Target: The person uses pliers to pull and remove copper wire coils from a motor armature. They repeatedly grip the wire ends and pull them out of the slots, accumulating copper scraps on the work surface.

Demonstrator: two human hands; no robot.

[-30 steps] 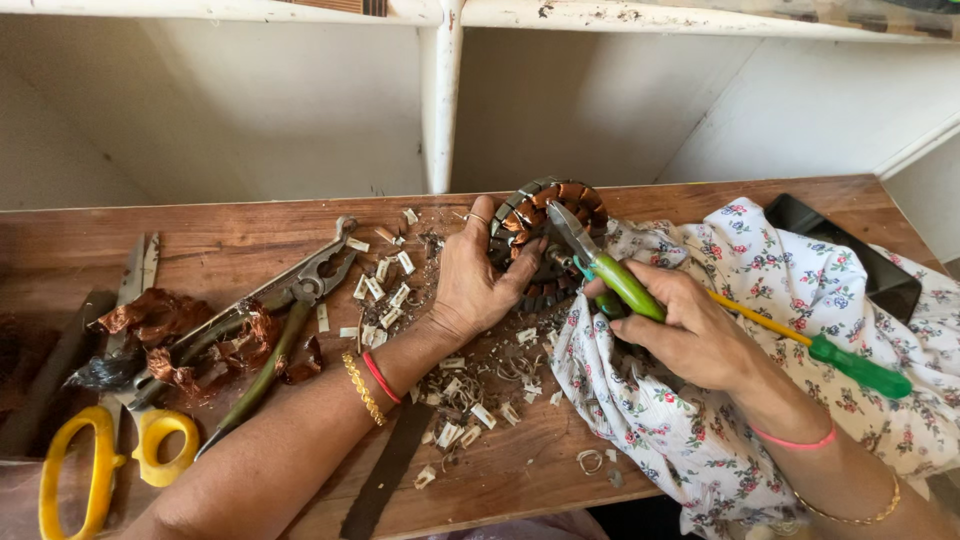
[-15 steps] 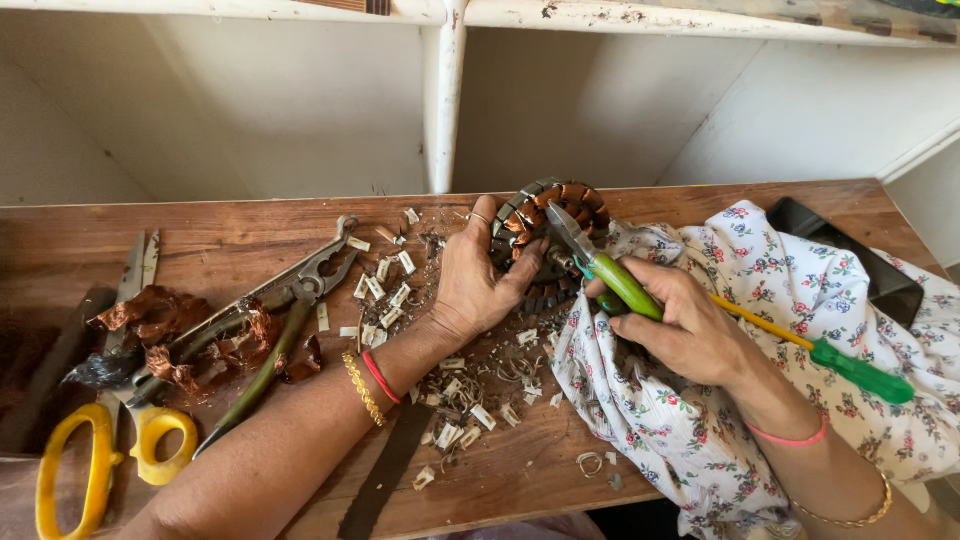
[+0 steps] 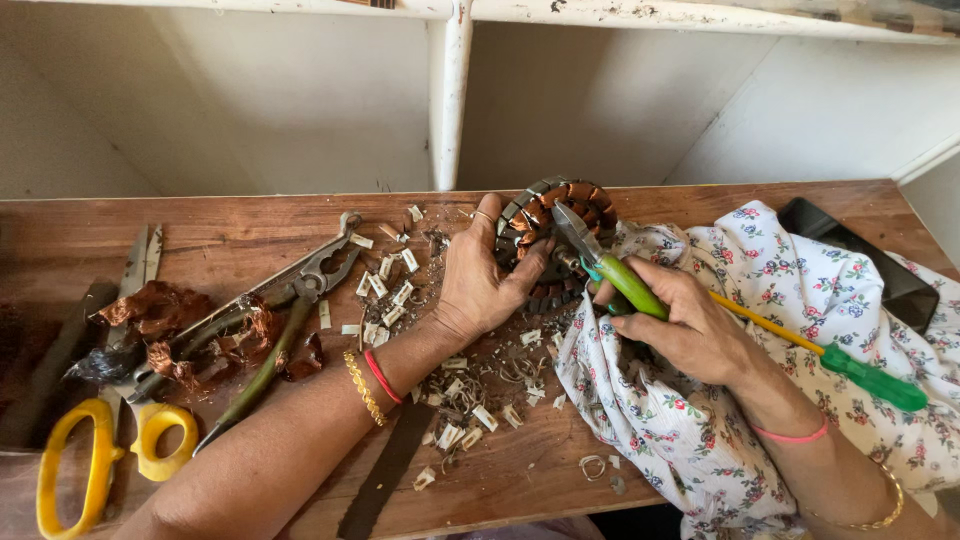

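Wooden tabletop (image 3: 250,235) under white shelving, strewn with pale insulation scraps. Floral cloth (image 3: 800,300) lies at right, large pliers (image 3: 290,300) and yellow-handled scissors (image 3: 95,465) at left. At centre stands a round motor stator wound with copper wire (image 3: 550,215) — the left hand (image 3: 480,285) clasps its rim, steadying it. The right hand (image 3: 690,330) is wrapped around green-handled cutters (image 3: 610,265), tips at the windings; small, careful bites seem best.
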